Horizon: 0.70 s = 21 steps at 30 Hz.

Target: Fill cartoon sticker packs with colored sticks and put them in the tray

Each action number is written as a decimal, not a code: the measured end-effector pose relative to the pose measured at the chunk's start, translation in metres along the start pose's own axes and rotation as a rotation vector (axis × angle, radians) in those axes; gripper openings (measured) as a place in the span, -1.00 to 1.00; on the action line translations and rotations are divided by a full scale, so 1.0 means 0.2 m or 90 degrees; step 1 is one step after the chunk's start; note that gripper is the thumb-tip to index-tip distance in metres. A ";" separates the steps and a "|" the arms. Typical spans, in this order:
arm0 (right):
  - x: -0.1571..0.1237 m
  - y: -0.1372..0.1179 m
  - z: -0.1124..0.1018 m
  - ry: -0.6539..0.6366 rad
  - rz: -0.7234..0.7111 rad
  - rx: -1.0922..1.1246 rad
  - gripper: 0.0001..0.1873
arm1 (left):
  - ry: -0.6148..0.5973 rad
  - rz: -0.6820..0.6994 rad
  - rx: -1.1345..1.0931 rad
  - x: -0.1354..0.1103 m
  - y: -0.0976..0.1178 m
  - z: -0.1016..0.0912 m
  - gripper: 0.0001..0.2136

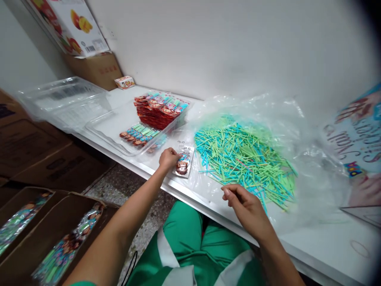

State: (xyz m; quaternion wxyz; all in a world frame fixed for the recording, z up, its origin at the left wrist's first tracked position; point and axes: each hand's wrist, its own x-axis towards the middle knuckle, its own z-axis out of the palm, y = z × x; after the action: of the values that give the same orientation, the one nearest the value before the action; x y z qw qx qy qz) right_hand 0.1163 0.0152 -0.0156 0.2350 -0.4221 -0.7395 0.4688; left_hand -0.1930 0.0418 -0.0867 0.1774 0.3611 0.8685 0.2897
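Note:
A small silver-edged packet [185, 162] with a printed cartoon face lies at the table's front edge. My left hand [168, 159] is closed at its left side, fingertips on the packet. To the right, my right hand [245, 204] hovers over the front edge with thumb and forefinger pinched together. A thin green stick ends close to those fingertips; whether they hold it is unclear. Beyond that hand, a large heap of green and blue thin plastic sticks [244, 155] spreads over a clear plastic bag [315, 174].
Left of the packet, a clear plastic tray [104, 126] holds a tall stack of red packets [154, 111] and a lower row [138, 135]. Clear containers [64, 99] stand farther left. Open cartons [67, 202] with packets sit below left. A rubber band [359, 248] lies at right.

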 end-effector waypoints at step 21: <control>-0.04 0.13 0.21 -0.083 0.028 0.186 -0.73 | -0.401 0.004 -0.662 -0.83 0.24 0.08 -0.63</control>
State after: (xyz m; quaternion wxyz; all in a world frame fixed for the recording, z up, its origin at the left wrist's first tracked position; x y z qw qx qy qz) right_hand 0.0998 -0.0074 -0.0579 0.2348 -0.3683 -0.6675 0.6030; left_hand -0.0475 -0.0450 -0.0522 0.5781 0.2981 0.5179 0.5556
